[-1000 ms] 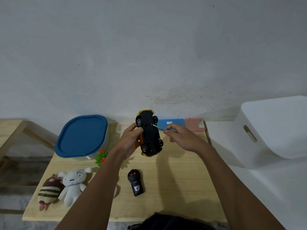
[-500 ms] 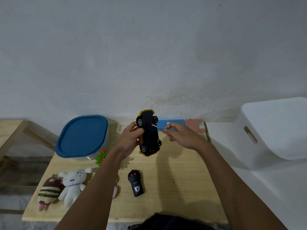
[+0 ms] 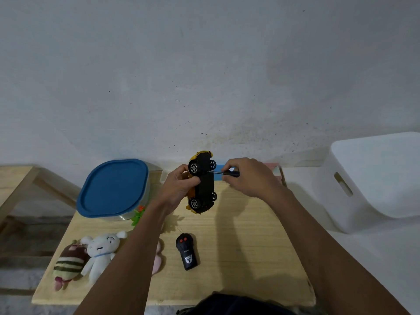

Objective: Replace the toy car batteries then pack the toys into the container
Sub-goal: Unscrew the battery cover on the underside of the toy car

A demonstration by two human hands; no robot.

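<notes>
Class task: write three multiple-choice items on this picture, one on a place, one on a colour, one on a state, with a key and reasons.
1. Where is the remote? A. on a shelf B. on the table C. on the floor
2. What colour is the lid? A. red B. green C. blue
3. What does the right hand do? A. grips a screwdriver B. lies flat C. waves

1 B: it lies on the wood, nearer than the car.
2 C: the lid is plainly blue.
3 A: its fingers curl round the handle.
</notes>
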